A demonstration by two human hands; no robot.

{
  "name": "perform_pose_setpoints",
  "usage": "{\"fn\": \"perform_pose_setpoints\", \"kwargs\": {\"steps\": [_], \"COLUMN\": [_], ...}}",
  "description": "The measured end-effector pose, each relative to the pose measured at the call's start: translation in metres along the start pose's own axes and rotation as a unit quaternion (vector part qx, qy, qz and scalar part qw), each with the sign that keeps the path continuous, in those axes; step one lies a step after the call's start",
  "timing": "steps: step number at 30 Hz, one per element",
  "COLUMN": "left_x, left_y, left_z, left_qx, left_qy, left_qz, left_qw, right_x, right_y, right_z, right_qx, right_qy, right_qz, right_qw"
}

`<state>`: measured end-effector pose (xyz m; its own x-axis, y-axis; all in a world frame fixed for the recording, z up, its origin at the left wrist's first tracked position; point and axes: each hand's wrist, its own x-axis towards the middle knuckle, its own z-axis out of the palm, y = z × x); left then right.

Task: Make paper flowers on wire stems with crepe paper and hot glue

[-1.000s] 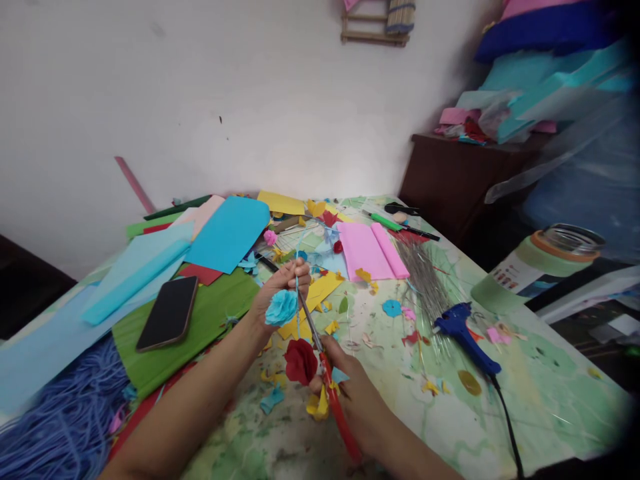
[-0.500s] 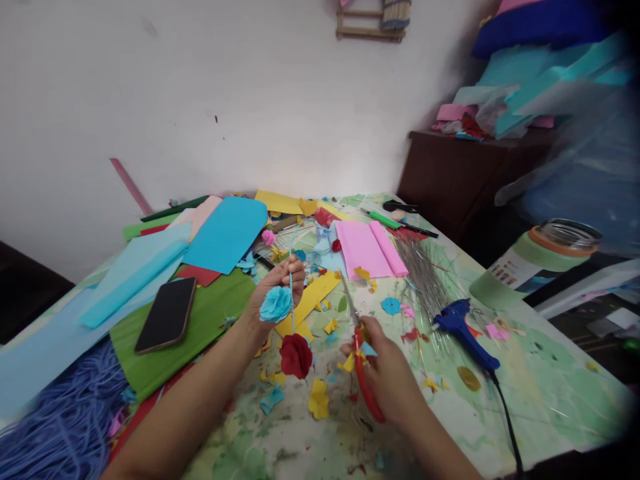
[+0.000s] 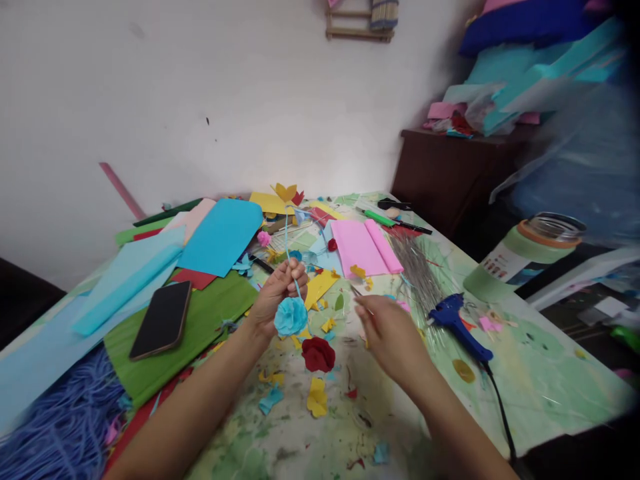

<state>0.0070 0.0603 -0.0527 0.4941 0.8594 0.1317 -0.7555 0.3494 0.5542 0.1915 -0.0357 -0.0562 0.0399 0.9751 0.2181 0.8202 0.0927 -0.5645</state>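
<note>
My left hand (image 3: 281, 293) pinches a thin light-blue stem (image 3: 287, 235). A blue paper flower (image 3: 291, 316) and a dark red paper flower (image 3: 318, 354) hang below those fingers. At the upper end of the stem stands a yellow paper flower (image 3: 285, 193), with red and pale blue petals close by. My right hand (image 3: 389, 333) is closed around scissors; only the pointed blade tip (image 3: 355, 291) shows clearly past the fingers, and the handles are mostly hidden. The blade points up and left, apart from the stem.
A blue glue gun (image 3: 461, 327) with a cord lies to the right, beside a bundle of thin wires (image 3: 416, 267) and a green bottle (image 3: 523, 257). On the left are a phone (image 3: 161, 320), coloured paper sheets (image 3: 220, 237) and blue strands (image 3: 60, 413). Paper scraps cover the middle.
The flowers have swung right, and the yellow flower now shows raised at the stem's top. My right hand has turned and moved up, so the scissors' red handles are now hidden.
</note>
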Motion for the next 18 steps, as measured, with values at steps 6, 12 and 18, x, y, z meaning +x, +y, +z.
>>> {"fn": "perform_pose_setpoints", "kwargs": {"steps": [6,12,18], "left_x": [0.003,0.008,0.004], "left_y": [-0.010,-0.016,-0.007], "left_z": [-0.007,-0.021,-0.016], "left_qx": [0.022,0.108,0.209], "left_qy": [0.019,0.059,0.068], "left_qz": [-0.035,-0.076,-0.067], "left_qw": [0.999,0.990,0.973], "right_x": [0.019,0.019,0.017], "right_y": [-0.035,-0.032,-0.026], "right_z": [0.034,0.059,0.060], "right_qx": [0.462,0.528,0.236], "right_qy": [-0.197,-0.165,-0.064], "right_qz": [-0.025,0.045,-0.014], "right_qw": [0.864,0.832,0.970]}}
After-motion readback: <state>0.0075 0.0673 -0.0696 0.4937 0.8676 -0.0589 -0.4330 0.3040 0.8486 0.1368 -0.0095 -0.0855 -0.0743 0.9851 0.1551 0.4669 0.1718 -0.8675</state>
